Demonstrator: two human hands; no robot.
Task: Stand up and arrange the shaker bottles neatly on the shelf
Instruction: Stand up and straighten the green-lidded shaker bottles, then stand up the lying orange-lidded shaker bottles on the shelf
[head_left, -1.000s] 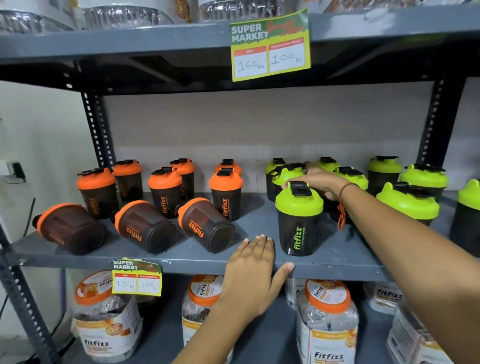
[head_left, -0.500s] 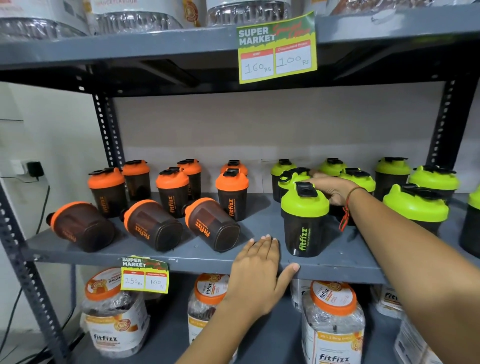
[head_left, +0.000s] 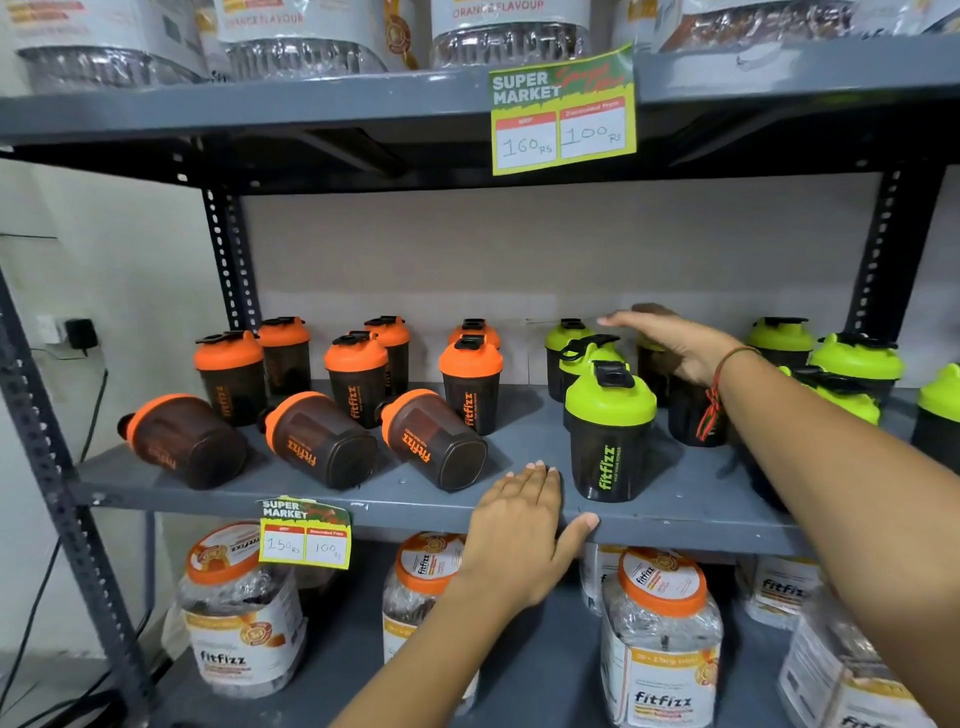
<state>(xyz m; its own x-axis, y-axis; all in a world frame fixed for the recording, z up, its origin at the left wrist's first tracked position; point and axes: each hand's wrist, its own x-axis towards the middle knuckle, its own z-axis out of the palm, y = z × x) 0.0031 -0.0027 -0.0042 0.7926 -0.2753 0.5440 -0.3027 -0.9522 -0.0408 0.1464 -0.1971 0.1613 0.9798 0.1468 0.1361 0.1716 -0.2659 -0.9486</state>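
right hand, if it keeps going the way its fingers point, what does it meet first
Probably the green-lidded shaker at the back: the right hand points left, fingertips just beside that lid. Depth is unclear, so it might pass in front.

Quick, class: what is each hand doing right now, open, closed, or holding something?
Left hand: open, flat on the front edge of the shelf, holding nothing.
Right hand: open, fingers extended over the green-lidded shaker bottles, gripping none.

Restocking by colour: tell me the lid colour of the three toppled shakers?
Orange, on the toppled shakers, clearest in the head view.
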